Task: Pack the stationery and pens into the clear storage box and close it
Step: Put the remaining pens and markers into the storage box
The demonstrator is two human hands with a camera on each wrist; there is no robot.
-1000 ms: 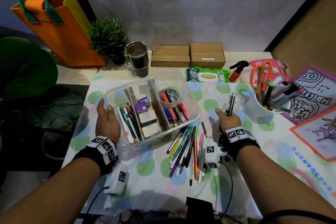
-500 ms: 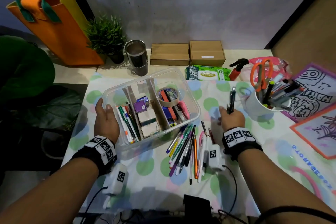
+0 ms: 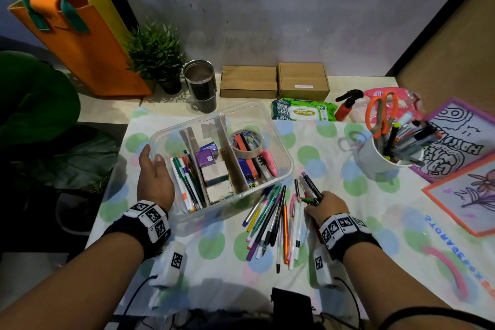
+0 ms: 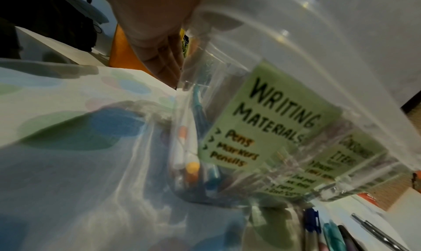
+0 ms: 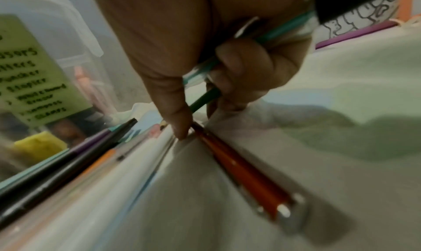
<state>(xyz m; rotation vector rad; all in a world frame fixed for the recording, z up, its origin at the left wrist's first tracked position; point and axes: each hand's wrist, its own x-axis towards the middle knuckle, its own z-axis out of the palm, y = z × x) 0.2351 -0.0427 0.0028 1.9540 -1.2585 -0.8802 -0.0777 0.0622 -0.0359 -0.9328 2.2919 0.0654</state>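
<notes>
The clear storage box [image 3: 278, 142] stands open on the dotted cloth, its divided sections holding markers, small boxes, a tape roll and a stapler. My left hand [image 3: 152, 155] grips its left wall, thumb over the rim and fingers [image 4: 164, 62] flat on the outside; a green "Writing Materials" label [image 4: 268, 121] shows through the plastic. A pile of loose pens [image 3: 270, 222] lies in front of the box. At the pile's right edge my right hand [image 3: 312, 199] holds a few pens, dark ones and a green one [image 5: 205, 96], with its index fingertip [image 5: 181, 132] down beside a red pen [image 5: 246, 174].
A white mug [image 3: 375, 161] of pens and orange scissors stands at the right, next to coloured drawings [image 3: 455, 142]. Along the back are a wipes pack [image 3: 302, 111], two cardboard boxes [image 3: 276, 80], a steel tumbler [image 3: 201, 86], a plant [image 3: 155, 53] and an orange bag [image 3: 88, 43].
My right hand has come back from near the mug to the right edge of the pen pile, still holding pens, now tilted low. The left hand has stayed on the box.
</notes>
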